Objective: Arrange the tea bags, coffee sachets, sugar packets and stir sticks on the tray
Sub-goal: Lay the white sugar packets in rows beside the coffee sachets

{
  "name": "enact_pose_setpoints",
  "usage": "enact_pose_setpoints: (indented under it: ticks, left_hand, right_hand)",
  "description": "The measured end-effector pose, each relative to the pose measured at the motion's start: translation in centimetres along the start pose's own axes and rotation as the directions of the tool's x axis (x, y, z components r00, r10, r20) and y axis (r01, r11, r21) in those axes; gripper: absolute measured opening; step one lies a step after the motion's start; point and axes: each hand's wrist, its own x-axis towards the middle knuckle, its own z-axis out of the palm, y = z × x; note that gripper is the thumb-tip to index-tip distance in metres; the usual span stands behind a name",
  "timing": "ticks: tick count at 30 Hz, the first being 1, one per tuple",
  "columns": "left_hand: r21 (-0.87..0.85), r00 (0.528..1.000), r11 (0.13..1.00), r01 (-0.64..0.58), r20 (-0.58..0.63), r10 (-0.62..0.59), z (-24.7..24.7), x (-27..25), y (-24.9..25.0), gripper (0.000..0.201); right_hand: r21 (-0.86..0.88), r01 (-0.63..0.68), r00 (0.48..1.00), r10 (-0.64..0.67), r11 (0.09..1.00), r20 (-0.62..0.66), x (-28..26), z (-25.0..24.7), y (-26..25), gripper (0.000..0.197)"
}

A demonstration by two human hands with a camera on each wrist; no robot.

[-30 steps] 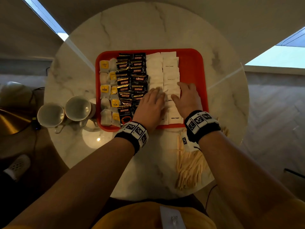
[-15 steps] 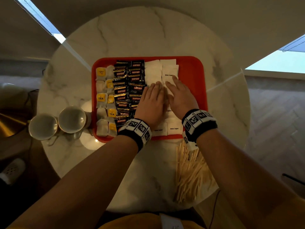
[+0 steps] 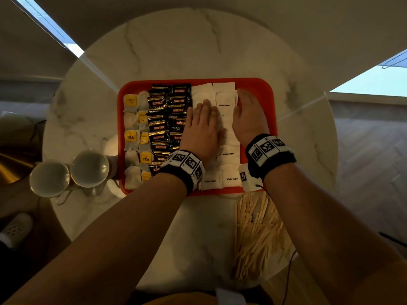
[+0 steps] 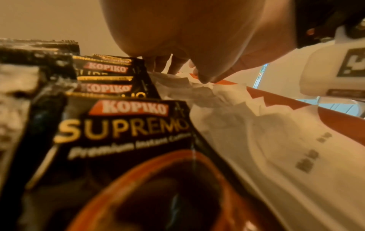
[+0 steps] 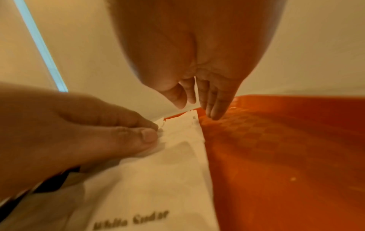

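Note:
On the red tray [image 3: 269, 102], tea bags [image 3: 132, 137] fill the left columns. Black coffee sachets [image 3: 163, 119] [image 4: 122, 128] run down the middle. Two columns of white sugar packets [image 3: 224, 100] [image 4: 256, 132] [image 5: 158, 179] lie to their right. My left hand [image 3: 203, 115] [image 5: 79, 128] lies flat, fingers straight, on the left sugar column beside the sachets. My right hand [image 3: 247, 106] [image 5: 211, 100] stands with straight fingers along the right edge of the right sugar column, fingertips on the tray floor. Wooden stir sticks [image 3: 255, 234] lie in a loose pile on the table below my right forearm.
Two empty mugs [image 3: 90, 168] [image 3: 49, 179] stand off the tray's left near corner. The right strip of the tray [image 5: 286, 148] is bare. The round marble table [image 3: 198, 45] shows bare top beyond the tray, and its near edge is close behind the sticks.
Both hands slid along the sugar columns toward the tray's far end. They parted, and the right hand went to the outer right edge of the packets.

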Motion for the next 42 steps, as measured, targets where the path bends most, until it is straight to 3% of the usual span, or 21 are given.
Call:
enact_pose_setpoints:
  ticks: [7, 10, 14, 20, 24, 27, 35, 39, 42]
  left_hand:
    - [-0.023, 1.0, 1.0, -0.017, -0.022, 0.016, 0.1, -0.4, -0.5, 0.065]
    - [-0.035, 0.993, 0.995, -0.091, -0.075, 0.088, -0.1, -1.2, -0.7, 0.067]
    - [-0.025, 0.976, 0.98, -0.198, -0.097, 0.194, 0.4, -2.9, -0.6, 0.068]
    - [-0.093, 0.965, 0.967, -0.238, -0.139, 0.224, 1.0, -4.6, -0.9, 0.06]
    - [-0.146, 0.935, 0.933, -0.328, -0.194, 0.298, 1.5, -6.4, -0.9, 0.053]
    - [-0.131, 0.92, 0.92, -0.37, -0.19, 0.343, 2.3, -7.6, -1.0, 0.047]
    - [-0.144, 0.939, 0.934, -0.327, -0.166, 0.303, 2.5, -9.3, -0.8, 0.054]
    - [-0.108, 0.952, 0.949, -0.295, -0.123, 0.282, 2.5, -10.0, -0.8, 0.053]
    - [-0.135, 0.959, 0.951, -0.277, -0.106, 0.264, 2.6, -10.0, -0.8, 0.051]
  right_hand:
    - [0.219, -0.117, 0.993, 0.11, 0.969, 0.045, -0.4, -0.7, -0.1, 0.051]
    - [0.28, -0.168, 0.986, 0.157, 0.945, 0.061, -1.5, -1.2, 1.0, 0.051]
    - [0.322, -0.13, 0.99, 0.104, 0.938, 0.097, -2.4, -0.5, 0.7, 0.056]
    - [0.333, -0.168, 0.986, 0.16, 0.928, 0.052, -3.8, -1.4, 0.5, 0.051]
    - [0.223, -0.259, 0.965, 0.258, 0.94, 0.035, -6.8, -1.4, 2.3, 0.038]
    - [0.192, -0.242, 0.97, 0.237, 0.951, 0.05, -7.9, -0.2, 2.8, 0.034]
    - [0.172, -0.268, 0.963, 0.262, 0.948, 0.057, -9.5, -0.5, 2.9, 0.037]
    - [0.161, -0.32, 0.942, 0.296, 0.934, 0.157, -12.6, -0.5, 3.4, 0.034]
    - [0.204, -0.324, 0.942, 0.295, 0.924, 0.159, -13.8, 0.7, 3.8, 0.034]
